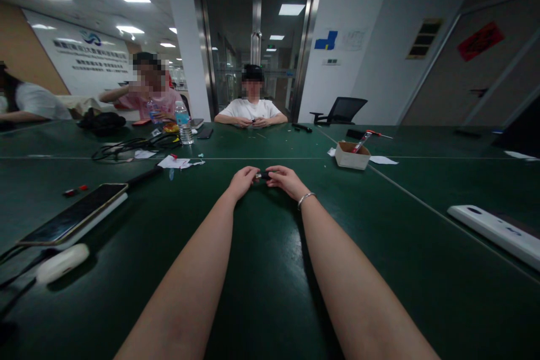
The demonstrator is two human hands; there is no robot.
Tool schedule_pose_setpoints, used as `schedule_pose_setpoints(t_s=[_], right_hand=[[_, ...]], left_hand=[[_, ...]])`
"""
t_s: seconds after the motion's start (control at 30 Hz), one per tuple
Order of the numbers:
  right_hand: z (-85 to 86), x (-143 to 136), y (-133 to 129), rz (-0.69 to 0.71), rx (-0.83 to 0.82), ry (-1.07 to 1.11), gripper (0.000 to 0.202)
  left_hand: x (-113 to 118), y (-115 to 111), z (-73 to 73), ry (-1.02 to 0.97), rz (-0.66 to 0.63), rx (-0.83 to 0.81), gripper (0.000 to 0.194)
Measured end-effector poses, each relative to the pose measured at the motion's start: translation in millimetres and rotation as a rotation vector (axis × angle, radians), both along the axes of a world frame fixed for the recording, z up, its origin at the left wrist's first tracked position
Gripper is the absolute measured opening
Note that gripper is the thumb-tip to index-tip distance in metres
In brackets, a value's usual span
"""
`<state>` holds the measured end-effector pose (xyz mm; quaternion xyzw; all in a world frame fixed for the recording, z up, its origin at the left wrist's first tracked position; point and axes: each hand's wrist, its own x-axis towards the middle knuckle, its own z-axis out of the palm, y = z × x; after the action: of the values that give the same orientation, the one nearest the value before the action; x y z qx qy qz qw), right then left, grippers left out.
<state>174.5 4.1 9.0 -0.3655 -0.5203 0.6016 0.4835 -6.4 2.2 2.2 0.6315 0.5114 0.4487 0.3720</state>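
Note:
Both hands meet over the green table (270, 270), straight ahead at arm's length. Between them is a small black cylinder with a shiny metal end (264, 175), too small to name more exactly. The fingers of my left hand (243, 182) pinch its metal end. My right hand (289, 181), with a silver bangle (306, 199) on the wrist, grips the black end between thumb and fingers. The fingertips hide part of the cylinder.
To the left lie a phone (76, 214), a white device (63, 263), black cables (122, 150) and paper scraps (175, 162); a water bottle (183, 124) stands behind. Right are a small box (352, 158) and a white device (493, 230). A person (252, 109) sits opposite.

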Motion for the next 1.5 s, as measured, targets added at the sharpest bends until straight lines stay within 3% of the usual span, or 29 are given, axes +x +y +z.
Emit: schedule_pose_setpoints(t_s=[1.1,1.5], right_hand=[[-1.2,0.7,1.4,0.007,0.012,-0.019,0.015],[-2.2,0.2,2.3,0.016,0.012,-0.013,0.014]], left_hand=[[-0.4,0.2,-1.1,0.001,-0.058,0.014,0.033],[0.6,-1.6,2.4,-0.024,-0.019,-0.009,0.028]])
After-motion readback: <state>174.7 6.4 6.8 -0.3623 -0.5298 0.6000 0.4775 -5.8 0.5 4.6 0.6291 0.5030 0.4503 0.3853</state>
